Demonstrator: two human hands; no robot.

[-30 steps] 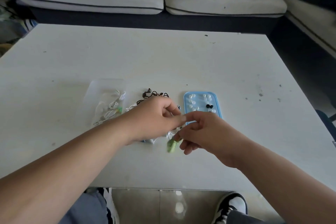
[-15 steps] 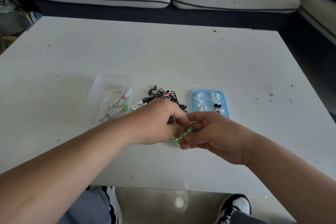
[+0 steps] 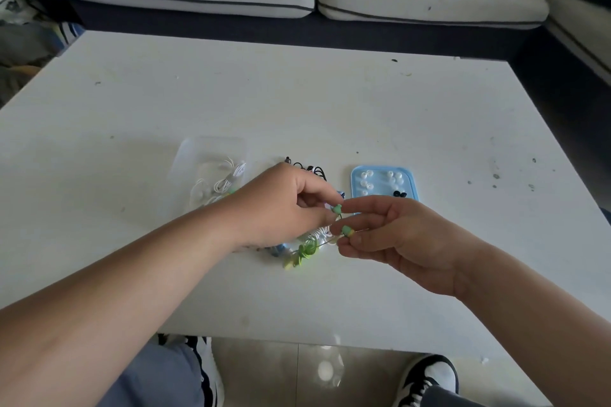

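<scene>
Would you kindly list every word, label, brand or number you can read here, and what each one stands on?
No text can be read.
The green earbud pinched by the left hand and the yellow-tipped green earbud pinched by the right hand show no markings.
The light blue plastic tray, clear plastic bag and white table bear none either.

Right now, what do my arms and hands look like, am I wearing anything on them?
Both forearms are bare, with no sleeve in view. The left hand and right hand carry no glove, ring, watch or bracelet that shows.
</scene>
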